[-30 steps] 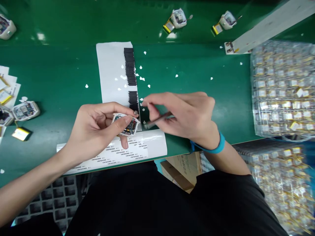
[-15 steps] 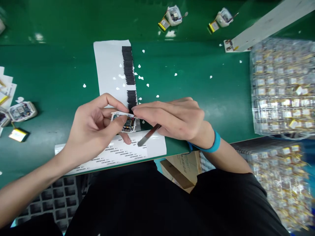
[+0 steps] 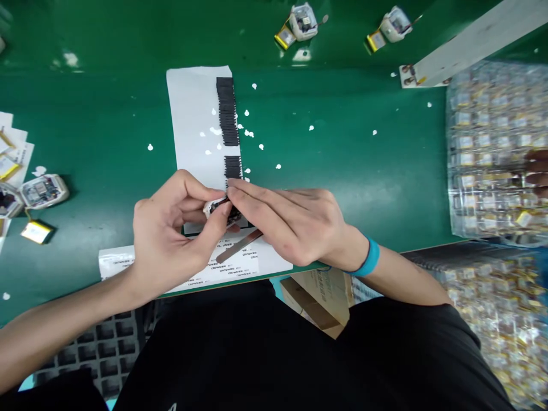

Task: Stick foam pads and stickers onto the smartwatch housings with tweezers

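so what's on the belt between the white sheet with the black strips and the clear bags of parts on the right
In the head view, only scattered small white paper dots lie on the green belt between the white sheet and the clear bags. Otherwise that stretch is bare.

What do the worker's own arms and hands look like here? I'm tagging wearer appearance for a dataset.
Both forearms are bare, with no sleeves reaching the wrists and no gloves on the left hand or the right hand. The right wrist wears a plain blue band, smooth, with no markings I can see. No rings or watch show. The person wears dark black clothing below.
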A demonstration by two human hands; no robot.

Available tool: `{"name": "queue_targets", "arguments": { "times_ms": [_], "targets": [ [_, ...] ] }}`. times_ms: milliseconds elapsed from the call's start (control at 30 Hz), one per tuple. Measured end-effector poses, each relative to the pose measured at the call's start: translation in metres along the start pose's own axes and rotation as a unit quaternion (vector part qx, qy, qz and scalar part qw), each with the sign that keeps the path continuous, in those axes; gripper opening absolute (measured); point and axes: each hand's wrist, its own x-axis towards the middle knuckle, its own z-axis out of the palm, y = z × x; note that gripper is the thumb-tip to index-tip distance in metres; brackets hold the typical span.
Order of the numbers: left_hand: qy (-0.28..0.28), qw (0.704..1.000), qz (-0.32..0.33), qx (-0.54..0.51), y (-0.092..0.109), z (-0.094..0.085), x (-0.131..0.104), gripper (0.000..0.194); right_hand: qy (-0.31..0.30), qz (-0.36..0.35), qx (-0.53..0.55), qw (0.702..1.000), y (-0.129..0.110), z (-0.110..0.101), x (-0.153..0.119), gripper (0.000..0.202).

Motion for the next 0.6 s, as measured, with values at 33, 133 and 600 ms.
{"name": "queue_targets", "arguments": {
  "times_ms": [33,133,600],
  "targets": [
    [0.007,1.000,0.005,-0.003,-0.001,0.000,0.001,0.013,-0.005,0.015,0.017,1.000,0.000,-0.001,0.001,0.026],
    [0.007,0.999,0.035,-0.027,-0.001,0.000,0.004,0.019,-0.019,0.076,0.127,0.989,0.001,-0.004,0.004,0.033],
    [-0.063,0.993,0.067,0.078,-0.002,-0.015,0.000,0.023,0.006,0.286,0.350,0.892,0.000,-0.005,0.014,0.018]
  ]
}}
